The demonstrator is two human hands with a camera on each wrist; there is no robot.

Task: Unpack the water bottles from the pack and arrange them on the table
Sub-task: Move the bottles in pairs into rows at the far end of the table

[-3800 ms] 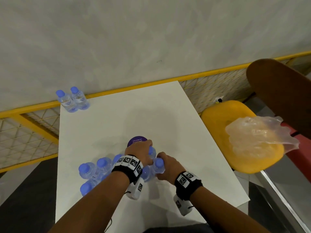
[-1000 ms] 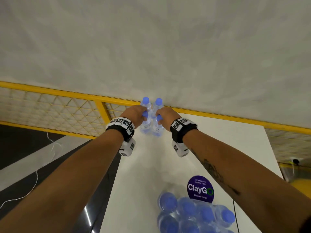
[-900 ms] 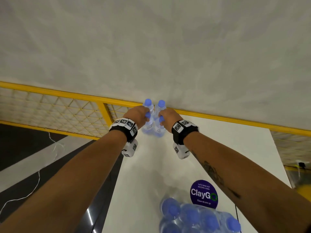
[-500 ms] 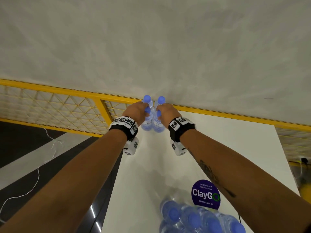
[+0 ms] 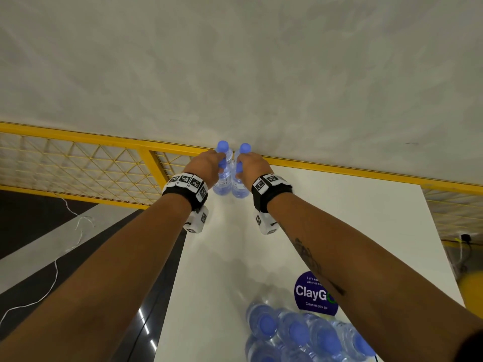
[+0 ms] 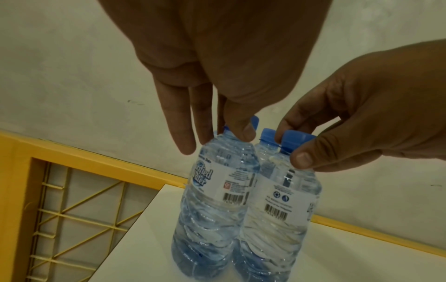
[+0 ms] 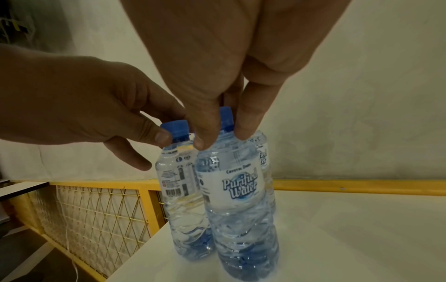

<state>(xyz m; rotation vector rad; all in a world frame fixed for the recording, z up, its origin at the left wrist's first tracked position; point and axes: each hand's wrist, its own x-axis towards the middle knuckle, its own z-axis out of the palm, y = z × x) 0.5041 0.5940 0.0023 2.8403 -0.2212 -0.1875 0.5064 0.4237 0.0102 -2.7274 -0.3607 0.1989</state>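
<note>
While both arms are reaching to the far corner of the white table (image 5: 339, 218), each hand is pinching the top of a small water bottle. The left hand (image 5: 202, 165) is closing its thumb and fingers on the neck of the left water bottle (image 6: 214, 200), just under its blue cap. Its other fingers are hanging down loose beside the bottle. The right hand (image 5: 252, 165) is closing its thumb and fingers on the blue cap and neck of the right water bottle (image 7: 239, 200), the one with "Purified Water" on its label. Both bottles are standing upright on the table and are touching side by side. Two more water bottles (image 5: 222, 148) are standing right behind them, near the yellow rail (image 5: 78, 137) and the pale wall (image 5: 235, 61). Closer to the person, the pack of water bottles (image 5: 300, 333) is sitting on the table with its blue caps pointing up. A round purple ClayGo sticker (image 5: 309, 293) is lying just beside the pack, partly under the right arm.
</note>
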